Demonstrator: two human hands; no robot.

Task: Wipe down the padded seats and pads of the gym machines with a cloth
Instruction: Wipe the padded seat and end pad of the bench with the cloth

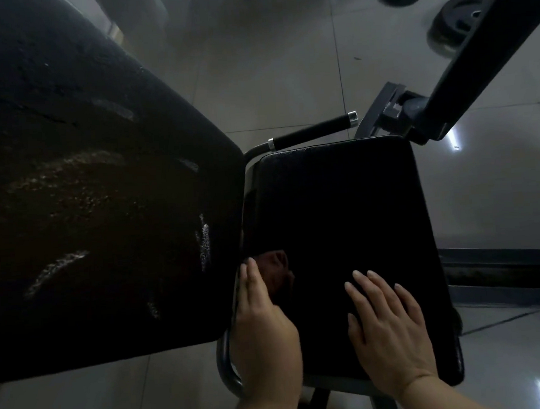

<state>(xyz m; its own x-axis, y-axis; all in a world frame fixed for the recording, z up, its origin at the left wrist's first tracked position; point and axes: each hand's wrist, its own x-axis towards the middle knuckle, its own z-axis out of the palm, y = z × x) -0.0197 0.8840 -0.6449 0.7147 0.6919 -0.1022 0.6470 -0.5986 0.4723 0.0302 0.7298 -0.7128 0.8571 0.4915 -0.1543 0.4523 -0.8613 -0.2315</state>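
- Both hands are down on the black padded seat (336, 219), near its front edge.
- Right hand (393, 332) lies flat with fingers straight and spread, palm pressing the seat's front-right part, nothing held in it.
- Left hand (264, 331) sits at the seat's left edge, fingers mostly straight, on what looks like a dark cloth (279, 276); too dim to tell if it's pinching it.
- Big worn back pad (87, 184) with scuffed pale patches fills the left side, touching the seat's left edge.
- A foam-covered handle (311, 132) sticks out just behind the seat's back edge.
- Weight plates (459, 19) lie on the tiled floor (269, 62), well away.
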